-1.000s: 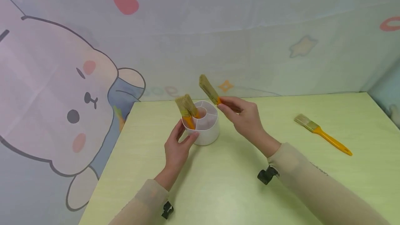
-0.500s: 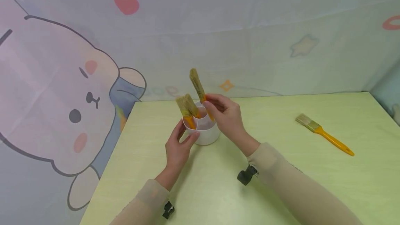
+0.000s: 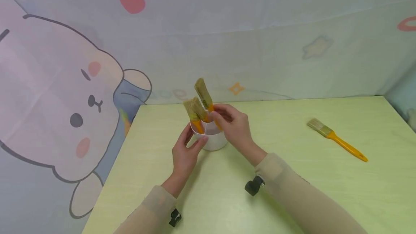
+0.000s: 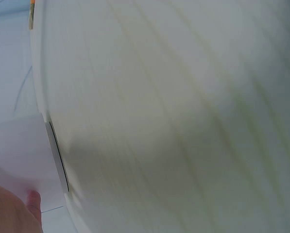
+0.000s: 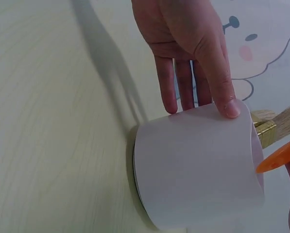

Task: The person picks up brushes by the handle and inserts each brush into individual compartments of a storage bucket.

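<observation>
A white round holder with inner dividers stands on the table, and my left hand steadies it, thumb in front and fingers round the left side. Two paintbrushes lean in its left part, bristles up. My right hand pinches another paintbrush with an orange handle, bristles up and tilted left, over the holder's right side. In the right wrist view the orange handle's tip points into the holder's opening, right at the rim. The left wrist view shows the left thumb against the white wall.
One more orange-handled paintbrush lies on the pale yellow-green table to the right. Behind the table hangs a cloth backdrop with cartoon prints. Black wrist cameras sit on the cuffs.
My right hand has moved left to the holder with its paintbrush, then slightly lower, bringing the handle's end to the opening. The left hand keeps its hold.
</observation>
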A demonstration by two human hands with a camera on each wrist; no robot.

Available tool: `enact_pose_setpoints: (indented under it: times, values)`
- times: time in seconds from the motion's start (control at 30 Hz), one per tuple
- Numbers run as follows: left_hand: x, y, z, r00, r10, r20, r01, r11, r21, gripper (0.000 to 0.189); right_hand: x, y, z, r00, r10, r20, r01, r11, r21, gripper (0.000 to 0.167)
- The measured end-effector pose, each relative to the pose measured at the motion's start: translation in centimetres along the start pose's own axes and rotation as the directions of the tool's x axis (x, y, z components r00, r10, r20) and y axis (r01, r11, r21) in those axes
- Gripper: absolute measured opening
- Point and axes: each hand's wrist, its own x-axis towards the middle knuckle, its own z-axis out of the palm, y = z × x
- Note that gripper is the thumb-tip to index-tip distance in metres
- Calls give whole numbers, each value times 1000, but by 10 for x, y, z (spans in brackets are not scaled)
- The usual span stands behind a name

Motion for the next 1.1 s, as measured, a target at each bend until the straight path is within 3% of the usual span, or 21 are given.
enact_pose_setpoints:
  times: [0.33,0.5,0.8,1.1]
  values:
    - [-3,-1,5,1000,-4,8,4,1000,4,75,0,10,2,1000,-10,-28,8,999,-49,23]
    - [-2,0,5,1000,9,10,-9,1000,3,75,-4,18,0,997,-75,8,75,989,-126,24]
    - [0,0,5,1000,25,11,-25,1000,12,75,-12,26,-3,968,-244,53,249,927,-281,29]
    - [-1,1,5,999,28,17,-28,1000,0,74,-11,30,-2,956,-277,99,294,881,-370,38]
